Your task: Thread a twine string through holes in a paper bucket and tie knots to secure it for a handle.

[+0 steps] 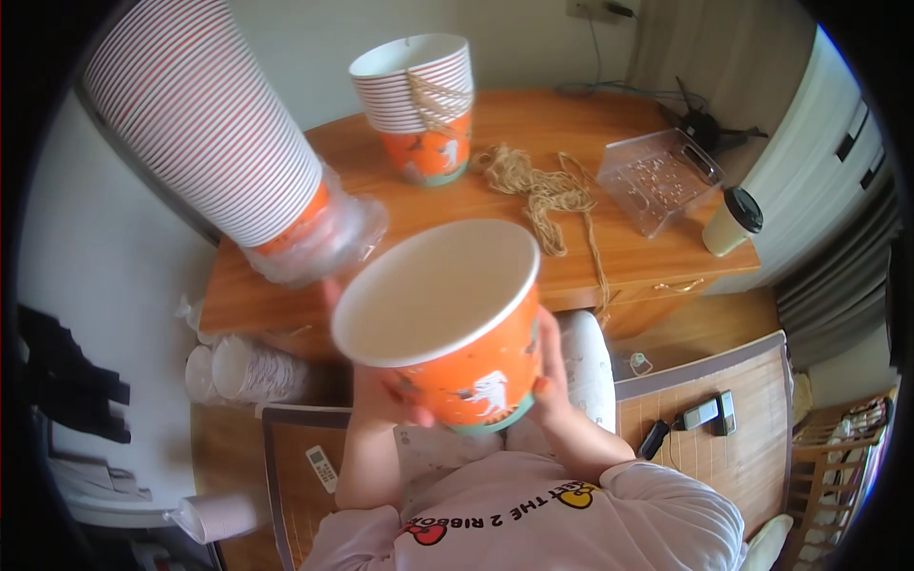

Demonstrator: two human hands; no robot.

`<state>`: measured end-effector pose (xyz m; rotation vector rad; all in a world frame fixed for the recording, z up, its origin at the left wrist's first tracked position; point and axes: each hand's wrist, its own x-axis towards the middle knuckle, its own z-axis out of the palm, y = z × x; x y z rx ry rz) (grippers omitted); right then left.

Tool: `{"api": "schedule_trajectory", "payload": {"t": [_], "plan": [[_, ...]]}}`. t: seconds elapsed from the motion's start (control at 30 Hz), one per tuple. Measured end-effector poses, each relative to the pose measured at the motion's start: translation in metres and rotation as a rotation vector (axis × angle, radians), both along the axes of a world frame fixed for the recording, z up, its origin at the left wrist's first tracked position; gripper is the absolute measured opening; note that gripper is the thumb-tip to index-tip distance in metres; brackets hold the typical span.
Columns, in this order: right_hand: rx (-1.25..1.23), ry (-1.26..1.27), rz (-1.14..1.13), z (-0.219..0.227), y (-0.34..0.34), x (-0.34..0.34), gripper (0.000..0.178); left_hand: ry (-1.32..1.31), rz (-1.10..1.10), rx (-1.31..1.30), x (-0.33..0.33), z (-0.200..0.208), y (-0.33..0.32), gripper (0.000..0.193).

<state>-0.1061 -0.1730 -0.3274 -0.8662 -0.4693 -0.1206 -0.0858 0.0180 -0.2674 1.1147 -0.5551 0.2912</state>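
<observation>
Both my hands hold one orange paper cup (pixel 457 328) with a white inside, raised close to the camera with its mouth tilted toward me. My left hand (pixel 390 395) grips its lower left side, and my right hand (pixel 550 371) cups its right side and base. Behind it on the wooden desk (pixel 590 262) stands a short stack of the same cups (pixel 419 100), tied with twine. A tall stack of cups (pixel 205 119) in clear plastic wrap leans in from the upper left, its base resting on the desk.
Loose twine (pixel 543 190) lies on the desk beside a clear plastic box (pixel 659 176) and a lidded takeaway cup (pixel 733 221). More stacked cups (pixel 248 371) lie left below the desk. A remote control (pixel 322 468) and small devices (pixel 709 414) lie on the woven mat.
</observation>
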Motion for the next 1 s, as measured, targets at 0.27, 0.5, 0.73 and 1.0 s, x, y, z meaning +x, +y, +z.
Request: {"api": "schedule_trajectory", "payload": {"t": [0.27, 0.5, 0.73, 1.0], "plan": [[-0.915, -0.214, -0.766, 0.026, -0.05, 0.027, 0.019, -0.165, 0.354, 0.304, 0.03, -0.022, 0.019, 0.14], [-1.396, -0.247, -1.177, 0.056, -0.084, 0.079, 0.013, -0.035, 0.122, 0.22, 0.068, -0.038, 0.023, 0.141], [-1.659, -0.268, -1.157, 0.042, -0.089, 0.123, 0.013, -0.323, 0.368, 0.399, 0.091, -0.049, 0.012, 0.146], [-1.67, -0.368, -1.208, 0.062, -0.093, 0.155, 0.009, -0.182, 0.309, 0.416, 0.092, -0.042, 0.013, 0.152]]}}
